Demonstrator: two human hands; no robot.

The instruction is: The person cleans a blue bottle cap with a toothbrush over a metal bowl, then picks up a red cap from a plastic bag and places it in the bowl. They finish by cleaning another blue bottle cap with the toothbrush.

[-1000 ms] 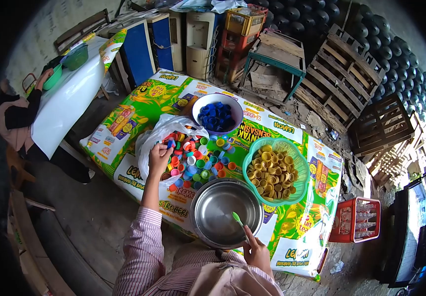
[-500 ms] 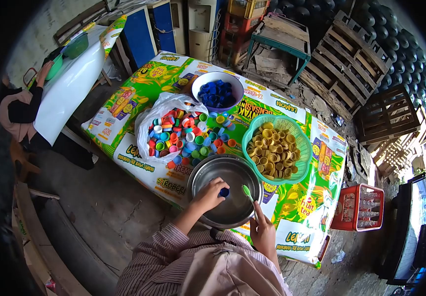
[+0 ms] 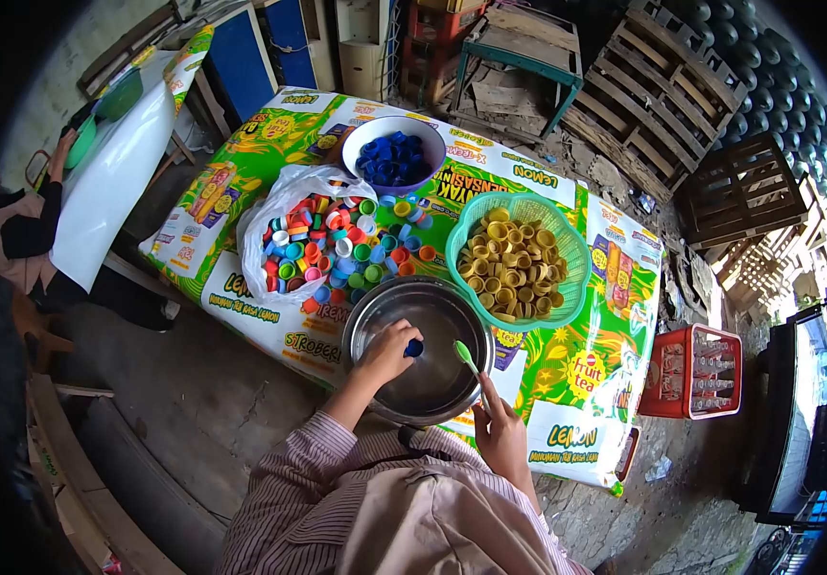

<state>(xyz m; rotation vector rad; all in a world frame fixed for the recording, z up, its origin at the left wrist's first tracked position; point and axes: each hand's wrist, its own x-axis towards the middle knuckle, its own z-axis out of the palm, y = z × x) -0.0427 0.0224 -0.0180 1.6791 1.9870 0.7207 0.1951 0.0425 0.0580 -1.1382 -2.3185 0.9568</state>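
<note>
My left hand (image 3: pixel 386 355) is closed on a dark blue bottle cap (image 3: pixel 414 348), over the inside of a steel basin (image 3: pixel 357 305). My right hand (image 3: pixel 500 428) grips the handle of a green toothbrush (image 3: pixel 464 355), its head reaching over the basin's right side. Water seems to lie in the basin, though I cannot be sure. Behind it, a white plastic bag (image 3: pixel 256 251) spills bottle caps (image 3: pixel 316 245) of many colours onto the table. A purple-and-white bowl (image 3: pixel 440 153) holds blue caps (image 3: pixel 392 161). Yellow caps (image 3: pixel 511 265) fill a green basket (image 3: pixel 581 287).
A printed green and white sheet (image 3: pixel 567 369) covers the table. On the floor to the right stands a red crate (image 3: pixel 691 374) of bottles. Wooden pallets (image 3: pixel 658 91) and a small teal-framed table (image 3: pixel 525 48) are behind. Another person (image 3: pixel 25 235) sits at the far left beside a white-covered table (image 3: pixel 116 182).
The whole view has shifted, so the table and its things sit slightly higher and further left. Both hands keep hold of the cap and the toothbrush over the basin.
</note>
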